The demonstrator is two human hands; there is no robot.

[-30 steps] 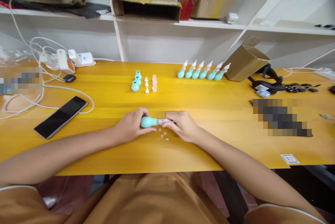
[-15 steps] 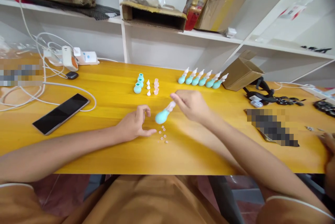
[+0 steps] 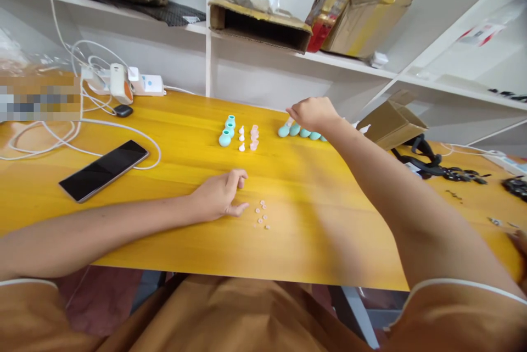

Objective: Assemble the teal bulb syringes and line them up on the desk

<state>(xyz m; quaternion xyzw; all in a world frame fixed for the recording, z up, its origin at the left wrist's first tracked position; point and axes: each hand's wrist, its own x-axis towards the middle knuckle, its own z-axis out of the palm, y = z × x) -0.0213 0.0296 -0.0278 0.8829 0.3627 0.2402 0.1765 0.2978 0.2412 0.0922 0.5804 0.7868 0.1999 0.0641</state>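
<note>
My right hand (image 3: 315, 114) reaches to the back of the table, its fingers pinched round the upper part of a teal nasal aspirator (image 3: 283, 130). That aspirator stands at the left end of a row of matching aspirators (image 3: 304, 132), partly hidden behind my hand and forearm. My left hand (image 3: 220, 195) rests on the table with fingers curled and thumb apart, holding nothing. Just right of it lie several small pale pink rings (image 3: 260, 221). Farther back stand three open teal bulbs (image 3: 224, 138), white pointed tips (image 3: 241, 147) and clear pink connectors (image 3: 254, 145), in short columns.
A black phone (image 3: 105, 169) and white cables (image 3: 156, 149) lie to the left, near a power strip (image 3: 152, 84). An open cardboard box (image 3: 391, 121) and black straps (image 3: 424, 160) are at the right. A white shelf (image 3: 255, 74) runs behind. Another person's hand (image 3: 519, 242) shows at the right edge.
My right hand has carried the aspirator from the table's middle back and right to the left end of the row. The left hand stays put. The view has shifted slightly.
</note>
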